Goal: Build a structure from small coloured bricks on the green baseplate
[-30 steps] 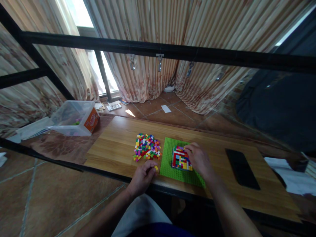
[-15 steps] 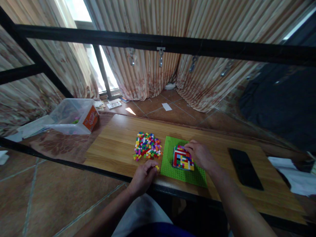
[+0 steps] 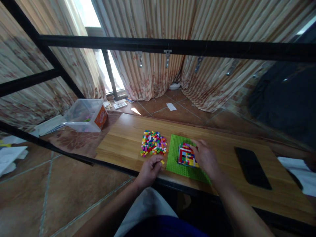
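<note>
My left hand (image 3: pixel 149 170) is pinched around a small yellow toy brick (image 3: pixel 162 162), just in front of a heap of mixed coloured bricks (image 3: pixel 153 141) on the wooden table. A green studded baseplate (image 3: pixel 173 153) lies right of the heap. On it stands a low block built of many coloured bricks (image 3: pixel 187 156), with red, white and yellow rows on top. My right hand (image 3: pixel 205 158) is at the block's right far edge, its fingers curled together against the top. What those fingertips pinch, if anything, is hidden.
A black phone-like slab (image 3: pixel 253 167) lies on the table (image 3: pixel 116 144) at the right, with white paper (image 3: pixel 298 174) beyond it. A clear plastic bin (image 3: pixel 85 113) sits on the floor at the left. A black metal rail (image 3: pixel 148 44) crosses above the far side.
The view has shifted, moving everything slightly to the right in the picture. My right hand has changed its pose a little over the block's far edge. The yellow brick stays in my left hand.
</note>
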{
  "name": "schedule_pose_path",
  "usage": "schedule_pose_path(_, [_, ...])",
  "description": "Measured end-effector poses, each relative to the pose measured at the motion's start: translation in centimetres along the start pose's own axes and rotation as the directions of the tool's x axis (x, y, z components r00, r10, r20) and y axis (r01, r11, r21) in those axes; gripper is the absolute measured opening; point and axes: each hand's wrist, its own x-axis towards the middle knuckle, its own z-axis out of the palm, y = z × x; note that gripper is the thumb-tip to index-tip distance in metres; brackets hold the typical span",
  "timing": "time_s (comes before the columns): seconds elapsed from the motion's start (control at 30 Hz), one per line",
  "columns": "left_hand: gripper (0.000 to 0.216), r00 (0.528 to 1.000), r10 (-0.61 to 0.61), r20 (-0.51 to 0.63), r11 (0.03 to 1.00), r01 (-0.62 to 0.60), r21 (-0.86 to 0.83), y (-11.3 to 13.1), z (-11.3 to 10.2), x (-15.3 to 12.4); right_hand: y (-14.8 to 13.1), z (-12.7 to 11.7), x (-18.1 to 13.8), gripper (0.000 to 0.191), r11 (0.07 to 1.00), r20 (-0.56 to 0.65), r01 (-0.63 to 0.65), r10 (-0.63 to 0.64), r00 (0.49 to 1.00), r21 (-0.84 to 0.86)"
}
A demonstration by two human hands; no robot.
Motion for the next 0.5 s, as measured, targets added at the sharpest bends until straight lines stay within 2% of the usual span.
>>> schedule_pose_path(0.07, [0.023, 1.000, 0.004, -0.007, 1.000, -0.004, -0.005, -0.4, 0.0, 0.0, -2.1, 0.3, -1.7, 0.035, 1.000, -0.108, -0.013, 0.016, 0.994, 0.025])
schedule_pose_path(0.1, [0.023, 1.000, 0.005, -0.005, 1.000, -0.005, -0.003, -0.5, 0.0, 0.0, -3.4, 0.6, -2.6, 0.034, 0.998, -0.125, 0.001, 0.006, 0.992, 0.062])
schedule_pose_path(0.17, [0.023, 1.000, 0.012, 0.001, 1.000, -0.012, -0.001, -0.6, -0.1, 0.0, -5.9, 1.6, -4.5, 0.030, 0.986, -0.051, 0.067, -0.060, 0.997, 0.154])
schedule_pose_path(0.27, [0.023, 0.999, 0.034, 0.019, 0.999, -0.035, 0.009, -0.3, -0.3, 0.0, -8.8, 3.5, -6.6, 0.027, 0.968, 0.041, 0.089, -0.101, 0.994, 0.235])
schedule_pose_path(0.37, [0.022, 0.998, 0.055, 0.008, 0.998, -0.055, 0.014, 0.1, -0.4, 0.0, -9.9, 5.0, -7.4, 0.025, 0.965, 0.049, 0.054, -0.069, 0.996, 0.257])
schedule_pose_path(0.5, [0.024, 1.000, 0.021, 0.014, 1.000, -0.021, -0.018, 0.4, -0.4, 0.0, -9.9, 5.5, -7.4, 0.024, 0.959, 0.055, 0.012, -0.028, 0.998, 0.282])
